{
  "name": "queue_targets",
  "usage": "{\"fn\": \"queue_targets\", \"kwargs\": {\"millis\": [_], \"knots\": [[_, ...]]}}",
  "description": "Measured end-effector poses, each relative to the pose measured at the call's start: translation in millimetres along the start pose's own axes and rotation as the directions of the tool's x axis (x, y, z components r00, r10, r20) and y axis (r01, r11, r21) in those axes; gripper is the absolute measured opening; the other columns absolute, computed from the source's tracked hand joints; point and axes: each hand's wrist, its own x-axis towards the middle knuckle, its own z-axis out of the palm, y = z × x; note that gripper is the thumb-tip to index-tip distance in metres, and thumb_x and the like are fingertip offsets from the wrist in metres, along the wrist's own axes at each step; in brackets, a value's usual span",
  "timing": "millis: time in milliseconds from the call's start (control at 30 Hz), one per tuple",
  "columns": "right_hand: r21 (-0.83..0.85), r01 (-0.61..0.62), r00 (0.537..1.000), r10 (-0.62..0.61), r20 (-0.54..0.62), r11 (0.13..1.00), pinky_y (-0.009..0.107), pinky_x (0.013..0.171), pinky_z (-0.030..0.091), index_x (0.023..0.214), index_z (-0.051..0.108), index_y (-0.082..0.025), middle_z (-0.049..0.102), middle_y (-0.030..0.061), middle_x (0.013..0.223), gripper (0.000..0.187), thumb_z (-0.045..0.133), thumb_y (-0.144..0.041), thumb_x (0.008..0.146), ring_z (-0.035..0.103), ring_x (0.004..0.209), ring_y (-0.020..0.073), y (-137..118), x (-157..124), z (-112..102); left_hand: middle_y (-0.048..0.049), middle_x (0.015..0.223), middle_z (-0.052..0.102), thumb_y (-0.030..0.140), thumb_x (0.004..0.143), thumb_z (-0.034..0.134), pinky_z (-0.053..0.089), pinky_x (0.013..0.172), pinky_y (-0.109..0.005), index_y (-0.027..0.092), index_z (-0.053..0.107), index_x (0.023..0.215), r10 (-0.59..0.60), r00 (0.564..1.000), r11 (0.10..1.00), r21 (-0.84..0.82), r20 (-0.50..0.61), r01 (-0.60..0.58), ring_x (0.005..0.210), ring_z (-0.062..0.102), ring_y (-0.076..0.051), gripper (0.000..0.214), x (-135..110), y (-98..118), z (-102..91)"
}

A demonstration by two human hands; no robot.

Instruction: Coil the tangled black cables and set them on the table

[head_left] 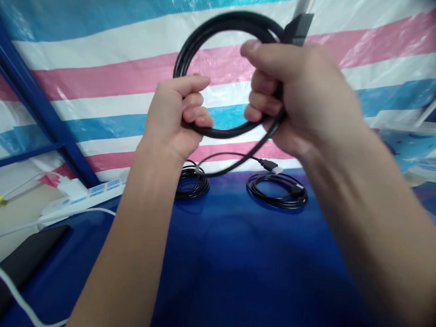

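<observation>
I hold a thick black cable (213, 27) wound into a loop, raised in front of me. My left hand (173, 117) is closed around the loop's lower left side. On the right side my right hand (301, 94) is closed around the loop, with the thumb on top. The cable's plug (299, 24) sticks up just above my right thumb. A loose end of the cable (239, 158) hangs down from my right hand toward the table.
Two thin black coiled cables, one (192, 183) and another (278, 190), lie on the blue tabletop (224, 258) at the back. A white power strip (93, 194) with white leads sits at the left. A striped tarp (93, 82) hangs behind. A blue post (33, 101) stands at left.
</observation>
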Motion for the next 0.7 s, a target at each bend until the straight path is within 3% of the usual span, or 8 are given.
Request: {"fn": "queue_targets", "kwargs": {"millis": [133,233,300,467,600,700], "knots": [[-0.224,-0.195,0.962,0.231,0.149,0.955,0.020,0.035,0.027,0.055,0.041,-0.017,0.029,-0.0054,0.049,0.030,0.064,-0.011,0.074,0.025,0.039,0.0046,-10.8,3.6,-24.3,0.0080,0.042,0.021,0.003,0.070,0.057,0.020,0.031,-0.016,0.018,0.032,0.052,0.032,0.994,0.928,0.366,0.101,-0.067,0.033,0.019,0.001,0.034,-6.3,11.3,-1.0],[-0.454,-0.161,0.919,0.301,0.256,0.876,0.022,0.030,0.018,0.051,0.045,-0.017,0.036,-0.0032,0.043,0.029,0.067,-0.017,0.071,0.028,0.033,0.0061,-14.4,0.9,-30.7,0.0070,0.044,0.022,0.005,0.065,0.061,0.012,0.030,-0.016,0.019,0.032,0.049,-0.068,0.986,0.855,0.518,0.155,-0.022,0.033,0.019,0.001,0.036,-8.1,10.5,1.1],[-0.541,-0.099,0.917,0.288,0.277,0.835,0.022,0.029,0.016,0.049,0.047,-0.018,0.041,-0.0014,0.042,0.028,0.065,-0.016,0.071,0.032,0.032,0.0078,-14.3,-0.4,-29.8,0.0069,0.045,0.019,0.004,0.063,0.059,0.008,0.030,-0.017,0.019,0.030,0.047,-0.073,0.983,0.822,0.569,0.167,-0.036,0.035,0.015,0.000,0.037,-8.7,6.6,4.9],[-0.359,0.046,0.986,0.014,0.163,0.932,0.021,0.036,0.034,0.064,0.055,-0.017,0.046,-0.0017,0.055,0.015,0.061,-0.006,0.072,0.042,0.042,0.0087,-10.4,2.2,-25.3,0.0079,0.045,0.012,0.005,0.068,0.053,0.008,0.031,-0.019,0.021,0.025,0.049,0.158,0.985,0.909,0.380,0.065,-0.171,0.036,0.008,-0.001,0.037,-10.9,-0.2,14.5],[-0.205,-0.016,0.995,0.037,0.098,0.979,0.023,0.038,0.031,0.064,0.048,-0.017,0.037,-0.0046,0.050,0.021,0.059,-0.012,0.081,0.032,0.037,0.0065,-11.2,3.1,-25.1,0.0080,0.047,0.008,0.007,0.074,0.050,0.012,0.033,-0.022,0.020,0.027,0.054,0.215,0.977,0.949,0.237,0.006,-0.210,0.036,0.007,-0.003,0.033,-11.2,-2.8,15.2],[-0.109,0.017,0.998,-0.012,0.054,0.994,0.023,0.035,0.022,0.062,0.043,-0.019,0.025,-0.0079,0.046,0.026,0.060,-0.010,0.079,0.019,0.035,0.0046,-10.7,3.7,-24.9,0.0075,0.048,0.013,0.013,0.074,0.055,0.020,0.035,-0.024,0.021,0.030,0.056,0.257,0.966,0.920,0.295,0.038,-0.257,0.036,0.016,-0.005,0.032,-8.0,-8.6,13.8]]}}
